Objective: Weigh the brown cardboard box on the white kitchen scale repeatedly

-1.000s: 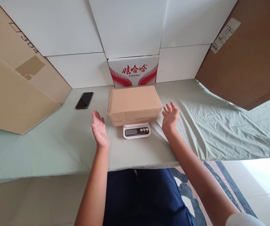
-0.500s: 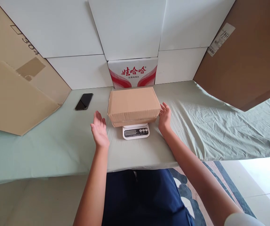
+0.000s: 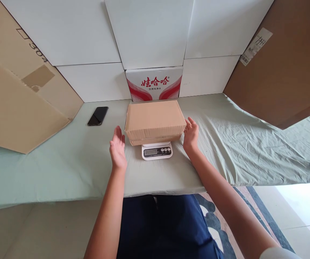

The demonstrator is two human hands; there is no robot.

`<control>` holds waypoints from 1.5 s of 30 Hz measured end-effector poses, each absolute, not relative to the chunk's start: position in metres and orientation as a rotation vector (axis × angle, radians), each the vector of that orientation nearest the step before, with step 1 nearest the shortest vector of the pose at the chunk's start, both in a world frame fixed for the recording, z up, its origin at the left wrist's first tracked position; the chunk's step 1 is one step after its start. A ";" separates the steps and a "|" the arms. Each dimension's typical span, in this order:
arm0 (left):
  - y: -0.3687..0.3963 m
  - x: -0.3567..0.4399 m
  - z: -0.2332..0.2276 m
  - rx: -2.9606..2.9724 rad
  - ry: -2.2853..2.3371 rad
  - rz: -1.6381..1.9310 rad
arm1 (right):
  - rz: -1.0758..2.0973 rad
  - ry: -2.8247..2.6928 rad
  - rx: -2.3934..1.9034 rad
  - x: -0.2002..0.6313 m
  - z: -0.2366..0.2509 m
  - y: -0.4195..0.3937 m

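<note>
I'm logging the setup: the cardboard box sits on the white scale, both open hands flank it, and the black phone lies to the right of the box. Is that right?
Not quite. In the head view the black phone lies to the left of the cardboard box, not the right. The box does sit on the white scale, with the left hand and right hand open either side.

White wall panels (image 3: 149,32) back a green-clothed table (image 3: 238,144); patterned rug (image 3: 254,205) lies on the floor.

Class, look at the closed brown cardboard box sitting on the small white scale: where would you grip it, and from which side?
Grip the closed brown cardboard box by its two short ends, one hand from each side. It is wide, flat-topped, and overhangs the small white scale.
</note>
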State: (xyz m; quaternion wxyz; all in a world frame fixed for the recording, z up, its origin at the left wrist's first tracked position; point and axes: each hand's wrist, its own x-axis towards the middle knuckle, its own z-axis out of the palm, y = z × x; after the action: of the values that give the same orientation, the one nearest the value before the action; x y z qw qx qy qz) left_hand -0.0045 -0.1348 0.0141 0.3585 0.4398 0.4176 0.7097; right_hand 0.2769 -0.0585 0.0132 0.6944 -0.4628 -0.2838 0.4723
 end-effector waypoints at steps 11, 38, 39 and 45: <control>-0.142 0.012 0.012 1.287 1.023 1.786 | 0.996 -1.039 -0.867 0.254 0.018 -0.114; -0.007 0.020 0.003 1.153 1.076 1.634 | 0.989 -1.095 -0.939 0.231 0.011 0.015; -0.004 0.019 0.004 1.167 1.065 1.619 | 0.985 -1.088 -0.941 0.231 0.012 0.015; 0.004 0.015 0.001 1.178 1.073 1.568 | 0.976 -1.128 -0.971 0.230 0.017 0.013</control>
State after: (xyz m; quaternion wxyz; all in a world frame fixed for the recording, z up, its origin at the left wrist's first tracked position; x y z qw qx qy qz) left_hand 0.0153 0.0039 0.0007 0.4377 0.4738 0.4315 0.6307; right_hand 0.2298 0.0128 0.0166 0.6295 -0.4237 -0.4926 0.4261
